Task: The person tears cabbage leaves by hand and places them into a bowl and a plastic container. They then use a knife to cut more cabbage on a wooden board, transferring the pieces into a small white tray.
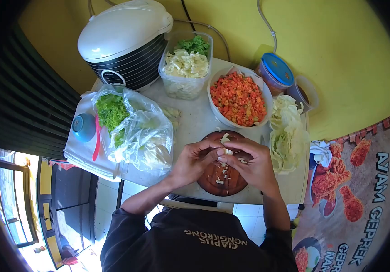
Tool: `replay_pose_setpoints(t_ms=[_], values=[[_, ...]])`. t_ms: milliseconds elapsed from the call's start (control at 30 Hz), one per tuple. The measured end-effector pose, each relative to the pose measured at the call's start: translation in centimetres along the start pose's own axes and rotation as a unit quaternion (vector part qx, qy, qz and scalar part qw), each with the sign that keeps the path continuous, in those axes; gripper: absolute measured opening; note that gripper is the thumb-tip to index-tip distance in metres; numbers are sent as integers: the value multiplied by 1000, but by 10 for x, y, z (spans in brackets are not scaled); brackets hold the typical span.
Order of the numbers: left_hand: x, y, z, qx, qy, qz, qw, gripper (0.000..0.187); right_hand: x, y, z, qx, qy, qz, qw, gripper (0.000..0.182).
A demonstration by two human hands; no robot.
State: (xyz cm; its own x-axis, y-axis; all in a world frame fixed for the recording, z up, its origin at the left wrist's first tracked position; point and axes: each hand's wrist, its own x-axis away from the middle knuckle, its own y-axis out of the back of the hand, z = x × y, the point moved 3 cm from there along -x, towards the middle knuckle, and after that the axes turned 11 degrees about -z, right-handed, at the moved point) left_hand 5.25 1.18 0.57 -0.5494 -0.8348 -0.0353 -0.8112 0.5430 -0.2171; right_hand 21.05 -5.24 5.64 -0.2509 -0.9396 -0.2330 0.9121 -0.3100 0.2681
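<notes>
Both hands meet above a round brown wooden cutting board (235, 185). Between their fingertips is a small white piece of vegetable (225, 153), whose exact kind I cannot make out. My left hand (196, 162) is closed on it from the left, thumb and fingers pinched. My right hand (254, 164) pinches it from the right, with a pale, leaf-like bit (225, 138) sticking up between the hands. White crumbs and scraps (222, 177) lie scattered on the board below. A knife (262, 139), mostly hidden by my right hand, lies just right of the board.
Behind the board stands a bowl of chopped orange-red vegetables (238, 99). Cabbage pieces (288, 140) lie at the right. Leftward are a plastic bag (147, 136) with lettuce, a blue bowl (84, 127), a rice cooker (122, 41) and a tub (186, 84) of cut greens. A blue-lidded container (276, 70) stands by the wall.
</notes>
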Motion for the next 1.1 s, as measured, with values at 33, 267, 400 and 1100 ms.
replay_pose_setpoints(t_ms=[33, 267, 400, 1100], values=[[2, -5, 2, 0, 9, 8, 1000, 19, 10, 5, -6, 9, 14, -3, 1000, 28], [1, -16, 17, 150, 85, 23, 985, 19, 37, 12, -17, -171, -74, -86, 979, 26], [0, -18, 16, 277, 119, -5, 953, 20, 34, 13, -12, -198, -113, -76, 971, 26], [-127, 97, -104, -619, -241, -219, 715, 26, -174, -20, -4, -49, 57, -71, 995, 20]])
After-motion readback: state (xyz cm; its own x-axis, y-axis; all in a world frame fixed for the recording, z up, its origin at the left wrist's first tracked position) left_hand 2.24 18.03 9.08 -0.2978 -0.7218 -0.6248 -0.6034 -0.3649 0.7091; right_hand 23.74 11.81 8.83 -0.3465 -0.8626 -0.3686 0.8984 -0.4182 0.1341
